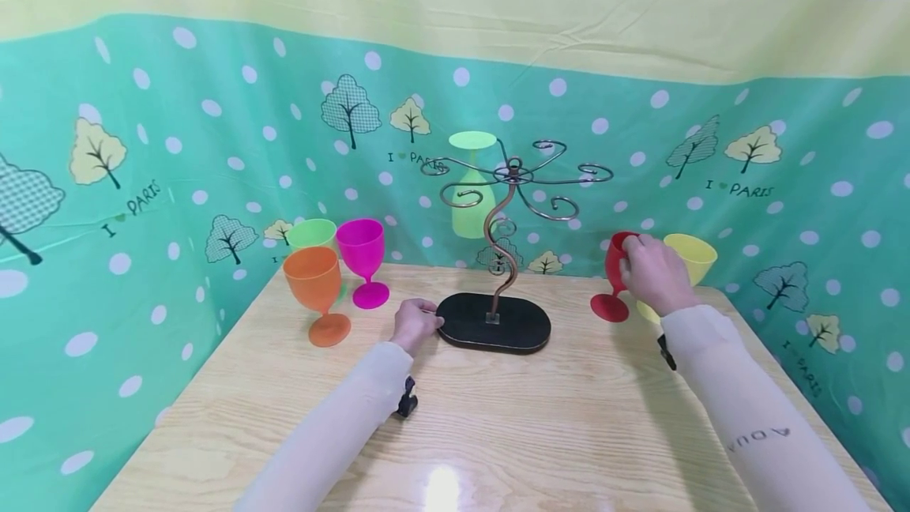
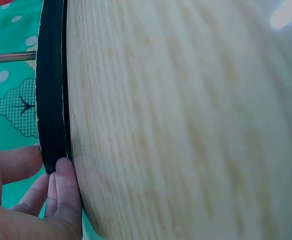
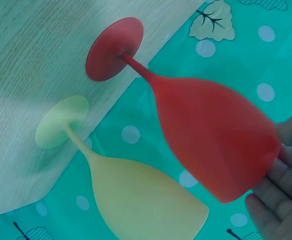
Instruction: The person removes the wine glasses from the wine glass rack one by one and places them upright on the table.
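A metal wine glass rack (image 1: 501,259) with curled arms rises from a black oval base (image 1: 462,330). My left hand (image 1: 415,324) pinches the left end of that base; in the left wrist view the thumb (image 2: 18,164) is on one face and the fingers on the other. A light green goblet (image 1: 472,204) hangs upside down from the rack. At the right, my right hand (image 1: 656,271) holds a red goblet (image 3: 211,130) by its rim, thumb and fingers on opposite sides. The red goblet stands upright, its foot at the tabletop.
A yellow goblet (image 1: 693,259) stands just right of the red one, partly behind my hand. On the left are an orange goblet (image 1: 313,279), a magenta goblet (image 1: 361,247) and another green goblet (image 1: 311,234). A patterned cloth (image 1: 213,141) surrounds the wooden table (image 1: 498,425).
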`<state>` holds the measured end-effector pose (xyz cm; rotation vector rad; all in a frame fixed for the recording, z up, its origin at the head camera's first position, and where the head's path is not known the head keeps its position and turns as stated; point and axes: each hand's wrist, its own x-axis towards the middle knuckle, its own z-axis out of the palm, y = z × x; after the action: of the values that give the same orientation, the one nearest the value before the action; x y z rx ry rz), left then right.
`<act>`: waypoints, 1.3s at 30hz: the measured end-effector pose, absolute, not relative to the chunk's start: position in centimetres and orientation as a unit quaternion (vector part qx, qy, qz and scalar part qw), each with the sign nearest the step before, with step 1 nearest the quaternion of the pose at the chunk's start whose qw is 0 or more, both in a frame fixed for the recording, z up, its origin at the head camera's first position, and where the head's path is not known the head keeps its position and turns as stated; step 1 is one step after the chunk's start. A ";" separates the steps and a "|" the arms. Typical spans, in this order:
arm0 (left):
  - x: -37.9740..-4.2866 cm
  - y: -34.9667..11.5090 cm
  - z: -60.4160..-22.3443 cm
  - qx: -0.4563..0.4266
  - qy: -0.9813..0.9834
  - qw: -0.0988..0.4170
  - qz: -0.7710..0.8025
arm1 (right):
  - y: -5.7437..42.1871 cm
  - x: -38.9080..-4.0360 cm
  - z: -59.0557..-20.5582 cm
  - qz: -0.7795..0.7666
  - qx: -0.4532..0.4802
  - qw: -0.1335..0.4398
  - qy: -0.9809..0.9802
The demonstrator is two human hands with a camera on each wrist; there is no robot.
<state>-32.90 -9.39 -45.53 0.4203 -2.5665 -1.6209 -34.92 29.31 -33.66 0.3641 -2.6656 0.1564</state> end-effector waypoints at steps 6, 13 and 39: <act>-32.8 -9.6 -45.5 0.135 -0.840 0.037 -0.524 | 28.4 -34.2 -33.6 0.054 0.150 0.256 -0.954; -32.7 -9.6 -45.4 0.138 -0.841 0.037 -0.521 | 26.7 -33.5 -33.8 0.038 0.176 0.263 -0.948; -32.8 -9.5 -45.5 0.131 -0.839 0.036 -0.527 | 21.9 -32.8 -39.1 0.141 0.142 0.103 -0.974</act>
<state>-32.76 -9.47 -45.55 0.4015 -2.5781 -1.6186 -32.77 21.89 -39.10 0.4186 -2.8746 0.4171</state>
